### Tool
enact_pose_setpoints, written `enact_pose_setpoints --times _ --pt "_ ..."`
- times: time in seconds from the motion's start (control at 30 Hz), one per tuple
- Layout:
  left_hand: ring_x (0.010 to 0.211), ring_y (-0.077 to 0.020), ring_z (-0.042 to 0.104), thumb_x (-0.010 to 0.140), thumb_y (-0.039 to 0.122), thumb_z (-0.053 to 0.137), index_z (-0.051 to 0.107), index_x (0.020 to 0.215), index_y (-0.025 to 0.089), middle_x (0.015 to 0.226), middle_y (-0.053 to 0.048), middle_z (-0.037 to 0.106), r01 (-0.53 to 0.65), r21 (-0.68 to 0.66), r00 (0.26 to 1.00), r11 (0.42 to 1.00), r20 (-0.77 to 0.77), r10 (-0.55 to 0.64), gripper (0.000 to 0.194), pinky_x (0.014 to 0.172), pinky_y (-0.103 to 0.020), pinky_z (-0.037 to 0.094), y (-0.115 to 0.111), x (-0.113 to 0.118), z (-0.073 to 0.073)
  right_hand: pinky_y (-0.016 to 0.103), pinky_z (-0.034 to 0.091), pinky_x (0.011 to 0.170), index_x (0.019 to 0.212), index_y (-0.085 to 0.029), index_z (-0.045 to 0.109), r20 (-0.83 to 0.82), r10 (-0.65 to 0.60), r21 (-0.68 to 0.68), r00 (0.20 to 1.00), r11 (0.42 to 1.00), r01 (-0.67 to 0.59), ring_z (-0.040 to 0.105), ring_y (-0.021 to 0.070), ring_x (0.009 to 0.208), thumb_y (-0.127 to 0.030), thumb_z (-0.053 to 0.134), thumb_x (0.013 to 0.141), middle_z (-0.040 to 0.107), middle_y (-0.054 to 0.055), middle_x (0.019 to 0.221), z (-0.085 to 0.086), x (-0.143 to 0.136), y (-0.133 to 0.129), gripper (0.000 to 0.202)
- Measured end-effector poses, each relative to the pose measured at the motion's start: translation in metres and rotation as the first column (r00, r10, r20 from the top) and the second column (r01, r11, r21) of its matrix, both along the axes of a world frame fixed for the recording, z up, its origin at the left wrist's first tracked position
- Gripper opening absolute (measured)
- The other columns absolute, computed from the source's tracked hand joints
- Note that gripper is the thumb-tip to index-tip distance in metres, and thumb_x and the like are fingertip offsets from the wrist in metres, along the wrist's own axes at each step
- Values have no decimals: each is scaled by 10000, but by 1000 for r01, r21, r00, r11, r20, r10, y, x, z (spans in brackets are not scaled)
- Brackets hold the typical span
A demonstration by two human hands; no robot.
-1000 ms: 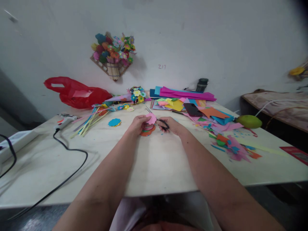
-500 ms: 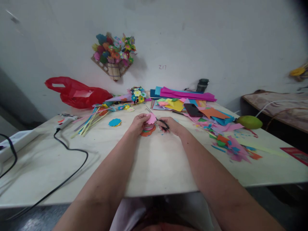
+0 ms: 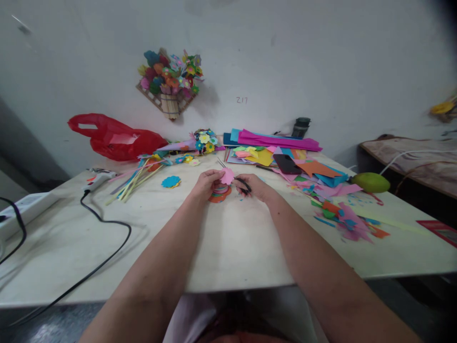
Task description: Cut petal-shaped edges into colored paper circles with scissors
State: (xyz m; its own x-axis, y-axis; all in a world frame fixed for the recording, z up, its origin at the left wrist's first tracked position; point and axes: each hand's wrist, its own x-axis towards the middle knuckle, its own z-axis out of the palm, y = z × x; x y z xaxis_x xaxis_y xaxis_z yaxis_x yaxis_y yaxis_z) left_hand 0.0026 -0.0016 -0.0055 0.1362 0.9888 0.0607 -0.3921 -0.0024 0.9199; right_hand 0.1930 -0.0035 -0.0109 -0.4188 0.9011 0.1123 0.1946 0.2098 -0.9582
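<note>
A pink scalloped paper flower (image 3: pixel 227 176) is pinched between the fingers of my left hand (image 3: pixel 209 184). My right hand (image 3: pixel 254 186) grips a pair of scissors (image 3: pixel 243 184) by its black handles. The blades pass behind the pink flower, and their tips show above it. Below the flower, on the table, lies a stack of scalloped paper flowers (image 3: pixel 219 196) with an orange one at the bottom, partly hidden by my left hand. To the left sits another small pile of blue and yellow paper flowers (image 3: pixel 171 181).
Paper sheets (image 3: pixel 264 156), a phone (image 3: pixel 286 164) and paper scraps (image 3: pixel 352 221) cover the right side. Paper strips (image 3: pixel 133 181), a glue gun (image 3: pixel 100 180) with its cord, a power strip (image 3: pixel 32 209) and a red plastic bag (image 3: pixel 117 140) are on the left.
The pink flower has shifted slightly right and up and turned in my left hand, showing more of its face. Both hands keep their holds.
</note>
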Motion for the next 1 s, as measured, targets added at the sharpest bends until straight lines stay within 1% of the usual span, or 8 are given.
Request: enact_pose_setpoints --times 0.17,0.27,0.37,0.47,0.6,0.7,0.8,1.0 --pt "512 -95 580 579 222 878 611 652 132 557 8 594 -9 7 1000 1000 1 9 291 530 -222 530 1 0 -1 205 240 345 751 -171 591 12 -10 -9 1000 1000 10 473 79 400 -516 724 705 555 -39 553 4 -1 -2 373" --pt "517 -99 582 555 230 882 603 621 131 561 0 604 -24 13 1000 1000 10 24 303 537 -226 534 2 0 -2 205 242 341 734 -172 582 9 1 -11 1000 1000 -1 472 77 400 -518 733 697 552 -41 551 4 -1 -2 379" --pt "514 -103 577 540 241 886 608 611 131 560 -8 611 -50 22 999 998 17 50 307 518 -218 510 3 0 -2 198 240 339 724 -172 571 9 34 -7 999 999 -34 477 72 406 -510 720 735 563 -35 563 4 1 -2 370" --pt "486 -94 545 551 253 893 604 612 136 540 -2 597 -85 32 996 996 30 84 317 485 -207 464 3 0 -2 193 232 335 693 -171 552 41 37 -4 998 999 -37 474 67 405 -497 706 776 562 -28 558 4 2 -4 370" --pt "491 -90 539 565 246 895 591 612 142 539 6 584 -117 46 992 992 54 115 325 495 -209 458 2 -1 -2 187 235 335 712 -162 570 36 49 -38 998 998 -48 474 65 407 -472 700 811 567 -22 561 6 2 -7 350" --pt "494 -90 536 581 249 896 578 612 150 534 13 577 -102 65 994 993 41 99 334 490 -207 450 1 -1 -2 180 256 340 737 -155 587 6 43 -64 999 997 -42 481 61 410 -443 678 846 579 -17 577 7 3 -8 321" --pt "482 -91 526 596 256 897 582 619 151 538 3 586 -76 78 997 994 -9 77 333 472 -211 421 1 -1 -2 177 260 334 756 -154 594 -4 32 -86 999 996 -33 497 64 410 -404 655 872 594 -13 589 9 3 -9 282" --pt "458 -90 491 564 288 913 593 583 148 518 -16 583 -51 103 995 993 -77 59 349 452 -230 374 0 0 -1 175 267 325 720 -158 573 -6 37 -67 999 997 -37 504 64 402 -376 645 885 601 -8 576 9 4 -9 283"
